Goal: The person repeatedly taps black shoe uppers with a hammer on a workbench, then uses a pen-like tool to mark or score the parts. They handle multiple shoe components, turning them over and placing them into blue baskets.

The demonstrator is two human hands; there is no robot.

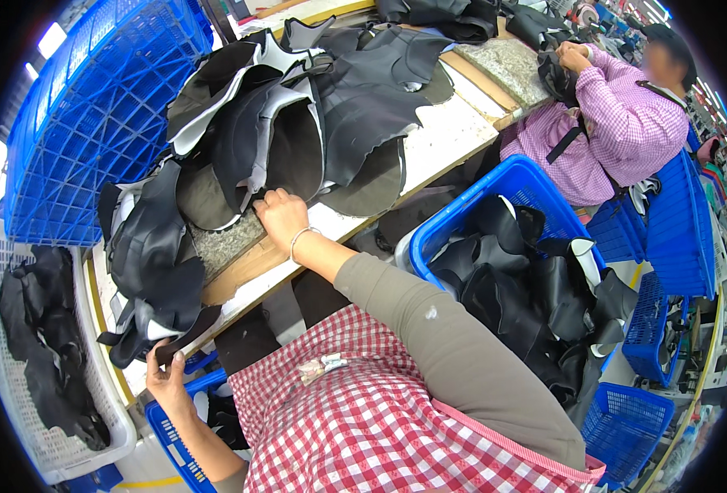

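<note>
L hand [168, 380] pinches a blk leathery flap [191, 334], w/ a blk bundle [154, 263] just beyond it. R hand [283, 218] touches the blk leathery pile [293, 148] ahead; fingertips hidden, can't tell if gripping.

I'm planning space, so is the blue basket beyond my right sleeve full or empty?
Mostly full: the blue basket holds black leather-like pieces heaped past its right rim; its far wall shows bare.

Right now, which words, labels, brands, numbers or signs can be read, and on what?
None can be read.
Black pieces by the left hand and right hand: no legible lettering.
Pale patch on the checked apron: too blurred for any print.
Blue crates: nothing legible.
</note>
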